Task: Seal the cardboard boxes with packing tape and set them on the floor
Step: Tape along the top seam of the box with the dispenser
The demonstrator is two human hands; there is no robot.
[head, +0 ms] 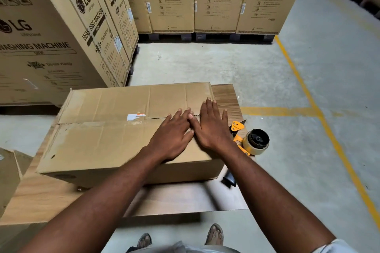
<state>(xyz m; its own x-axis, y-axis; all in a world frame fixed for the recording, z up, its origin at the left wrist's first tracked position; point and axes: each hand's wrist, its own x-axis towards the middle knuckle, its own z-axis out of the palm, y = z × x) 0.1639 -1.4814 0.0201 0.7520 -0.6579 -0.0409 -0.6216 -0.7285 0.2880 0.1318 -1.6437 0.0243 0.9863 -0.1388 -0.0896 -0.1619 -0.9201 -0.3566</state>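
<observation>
A brown cardboard box (107,139) lies on a low wooden table (53,197), its top flaps closed with the middle seam showing and a scrap of old label on it. My left hand (172,135) rests flat on the near flap at the right end of the seam. My right hand (211,125) lies flat beside it, fingers spread across the seam, thumb touching the left hand. An orange tape dispenser (249,139) with a roll of clear tape lies on the table just right of the box, untouched.
Tall washing machine cartons (220,0) on pallets stand along the back and at the left (41,43). Another cardboard box (10,172) sits at the left edge. Grey concrete floor (320,68) with yellow lines (304,92) spreads to the right. My sandalled feet (214,234) stand below the table.
</observation>
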